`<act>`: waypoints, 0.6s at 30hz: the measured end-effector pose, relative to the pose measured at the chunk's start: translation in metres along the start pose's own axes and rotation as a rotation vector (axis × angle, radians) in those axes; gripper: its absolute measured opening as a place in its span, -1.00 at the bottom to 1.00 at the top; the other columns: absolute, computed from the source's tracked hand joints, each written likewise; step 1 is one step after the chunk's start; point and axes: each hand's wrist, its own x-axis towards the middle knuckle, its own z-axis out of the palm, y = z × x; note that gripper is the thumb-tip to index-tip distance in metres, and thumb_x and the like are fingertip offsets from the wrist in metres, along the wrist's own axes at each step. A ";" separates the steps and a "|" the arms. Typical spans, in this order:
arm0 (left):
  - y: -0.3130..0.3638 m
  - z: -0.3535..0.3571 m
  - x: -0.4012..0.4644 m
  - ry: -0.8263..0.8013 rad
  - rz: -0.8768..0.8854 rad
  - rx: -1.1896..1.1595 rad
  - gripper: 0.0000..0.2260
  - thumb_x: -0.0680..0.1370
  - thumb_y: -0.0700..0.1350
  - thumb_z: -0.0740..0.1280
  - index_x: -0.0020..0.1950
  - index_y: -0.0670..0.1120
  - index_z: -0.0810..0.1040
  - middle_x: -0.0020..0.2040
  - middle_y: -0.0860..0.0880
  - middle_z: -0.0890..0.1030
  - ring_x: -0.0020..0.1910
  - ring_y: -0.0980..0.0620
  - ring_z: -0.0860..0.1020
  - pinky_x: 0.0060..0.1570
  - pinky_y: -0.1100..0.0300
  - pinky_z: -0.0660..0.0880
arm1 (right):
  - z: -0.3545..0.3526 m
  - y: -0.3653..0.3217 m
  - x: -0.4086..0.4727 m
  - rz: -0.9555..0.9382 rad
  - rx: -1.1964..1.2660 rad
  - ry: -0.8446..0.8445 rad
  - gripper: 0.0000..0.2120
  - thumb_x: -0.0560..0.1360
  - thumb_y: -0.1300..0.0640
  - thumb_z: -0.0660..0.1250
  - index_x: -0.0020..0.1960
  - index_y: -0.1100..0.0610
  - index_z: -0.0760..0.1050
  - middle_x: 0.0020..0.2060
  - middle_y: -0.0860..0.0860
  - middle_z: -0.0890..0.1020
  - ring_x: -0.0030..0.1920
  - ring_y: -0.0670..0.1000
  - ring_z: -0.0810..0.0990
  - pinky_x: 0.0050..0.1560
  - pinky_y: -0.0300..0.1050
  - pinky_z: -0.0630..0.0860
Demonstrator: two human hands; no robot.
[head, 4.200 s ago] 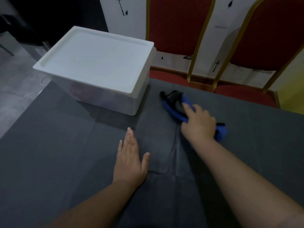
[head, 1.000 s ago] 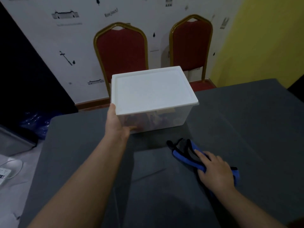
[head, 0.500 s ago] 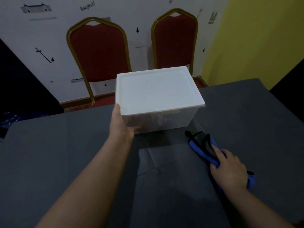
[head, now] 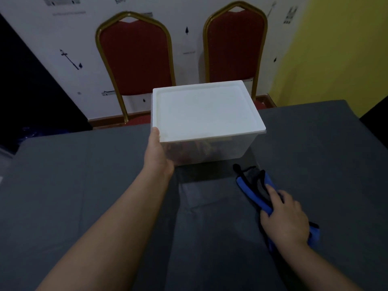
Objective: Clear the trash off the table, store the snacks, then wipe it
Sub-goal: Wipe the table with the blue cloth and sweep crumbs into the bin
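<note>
The fingers of the left hand [head: 159,156] are curled around the near left corner of the storage box [head: 206,120]; the blue cloth [head: 255,193] is pressed flat on the tabletop [head: 63,185] by the right hand [head: 284,219].

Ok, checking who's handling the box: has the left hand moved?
Yes. The left hand left the table, where it lay flat, and went forward to grip the box's near left corner.

Lidded box [head: 206,114] sits on the bench [head: 63,185], two chairs [head: 134,57] behind it; cloth [head: 252,190] lies right and nearer, under the right hand [head: 285,219]; left hand [head: 157,156] at the box's left corner.
</note>
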 end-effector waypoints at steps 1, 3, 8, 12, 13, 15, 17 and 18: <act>0.000 -0.002 0.000 0.005 0.006 0.032 -0.58 0.55 0.20 0.19 0.32 0.01 0.44 0.18 -0.08 0.60 0.10 -0.10 0.59 0.03 -0.10 0.56 | 0.000 0.000 0.000 0.001 0.008 0.000 -0.35 0.50 -0.09 0.20 0.53 -0.11 0.03 0.41 -0.01 0.28 0.22 0.04 0.39 0.10 -0.10 0.46; 0.000 -0.009 -0.001 0.026 0.029 0.115 -0.52 0.55 0.24 0.16 0.34 -0.01 0.43 0.21 -0.07 0.58 0.13 -0.04 0.56 0.01 0.04 0.56 | -0.001 -0.001 -0.001 0.008 0.030 -0.002 -0.35 0.50 -0.08 0.22 0.52 -0.11 0.05 0.40 0.00 0.30 0.22 0.05 0.40 0.08 -0.09 0.47; -0.002 -0.045 -0.010 0.117 0.033 0.218 -0.39 0.55 0.32 -0.04 0.48 0.00 0.28 0.50 0.04 0.26 0.49 0.02 0.17 0.44 -0.01 0.02 | 0.000 -0.011 -0.005 0.041 0.062 0.009 -0.36 0.49 -0.05 0.26 0.51 -0.09 0.11 0.38 0.04 0.32 0.22 0.08 0.39 0.05 -0.08 0.46; 0.007 -0.092 -0.017 0.171 0.117 0.378 -0.47 0.60 0.22 -0.03 0.48 -0.02 0.26 0.47 0.08 0.28 0.44 0.07 0.25 0.39 0.06 0.13 | 0.003 -0.031 -0.012 0.066 0.064 0.013 -0.36 0.48 -0.04 0.28 0.51 -0.08 0.14 0.38 0.06 0.33 0.24 0.11 0.40 0.04 -0.06 0.47; 0.009 -0.099 -0.019 0.179 0.141 0.431 -0.49 0.61 0.20 -0.01 0.47 -0.03 0.28 0.41 0.12 0.33 0.37 0.11 0.29 0.34 0.10 0.18 | 0.003 -0.033 -0.014 0.071 0.071 0.014 -0.36 0.47 -0.03 0.28 0.50 -0.08 0.15 0.38 0.06 0.34 0.24 0.12 0.40 0.04 -0.05 0.47; 0.023 -0.127 -0.018 0.198 0.198 0.495 -0.54 0.62 0.14 0.06 0.45 -0.05 0.31 0.32 0.13 0.38 0.28 0.15 0.34 0.22 0.21 0.23 | 0.007 -0.057 -0.021 0.053 0.072 0.006 -0.36 0.47 -0.02 0.28 0.50 -0.08 0.15 0.38 0.06 0.33 0.24 0.12 0.40 0.03 -0.05 0.47; 0.032 -0.152 -0.016 0.183 0.281 0.591 -0.58 0.62 0.06 0.12 0.45 -0.07 0.32 0.39 0.06 0.38 0.35 0.11 0.33 0.22 0.28 0.23 | 0.010 -0.080 -0.030 0.030 0.053 -0.015 -0.36 0.49 -0.04 0.26 0.51 -0.09 0.12 0.39 0.05 0.32 0.25 0.11 0.39 0.01 -0.07 0.46; 0.038 -0.168 -0.014 0.168 0.322 0.658 -0.59 0.62 0.03 0.15 0.44 -0.07 0.33 0.41 0.03 0.37 0.39 0.09 0.32 0.26 0.29 0.23 | 0.013 -0.098 -0.036 0.018 0.051 -0.021 -0.36 0.49 -0.05 0.25 0.51 -0.10 0.11 0.40 0.04 0.31 0.25 0.10 0.39 0.02 -0.08 0.46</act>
